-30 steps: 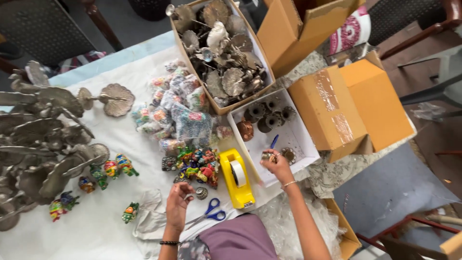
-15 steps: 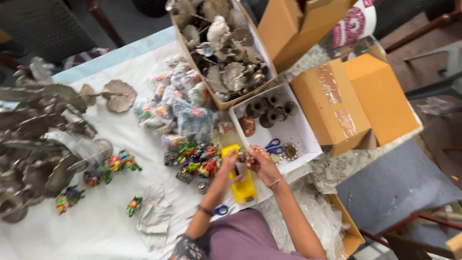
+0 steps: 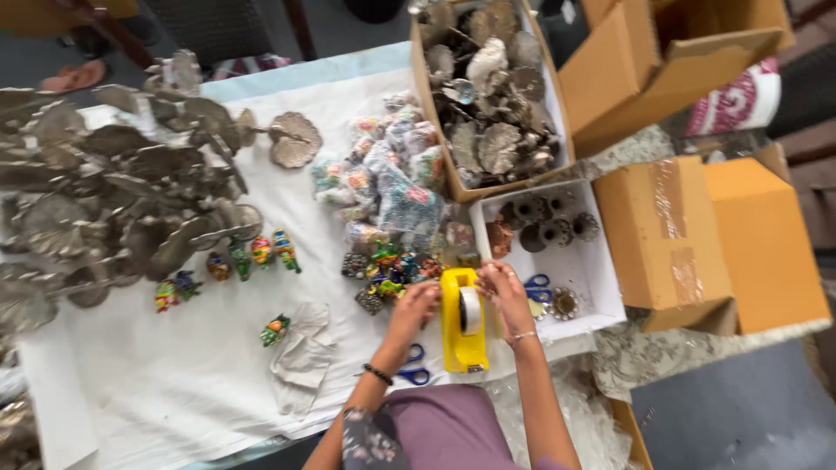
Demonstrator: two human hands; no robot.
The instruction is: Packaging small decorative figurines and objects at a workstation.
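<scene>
A yellow tape dispenser (image 3: 461, 335) with a white roll of tape lies on the white table cover, close to me. My left hand (image 3: 414, 306) rests against its left side. My right hand (image 3: 505, 292) is at its right side, fingers curled over the top near the tape roll. Just left of the dispenser sits a heap of small colourful figurines (image 3: 387, 270). Blue-handled scissors (image 3: 411, 372) lie under my left wrist.
A white tray (image 3: 596, 300) at the right holds dark metal cups and another pair of blue scissors. Cardboard boxes (image 3: 697, 235) stand right and behind, one full of metal leaf pieces (image 3: 488, 96). Metal leaf branches (image 3: 113, 191) cover the left. Bagged figurines (image 3: 392, 174) are in the middle.
My right hand left the white tray and came to the tape dispenser. My left hand rose from near the scissors to the dispenser's left side.
</scene>
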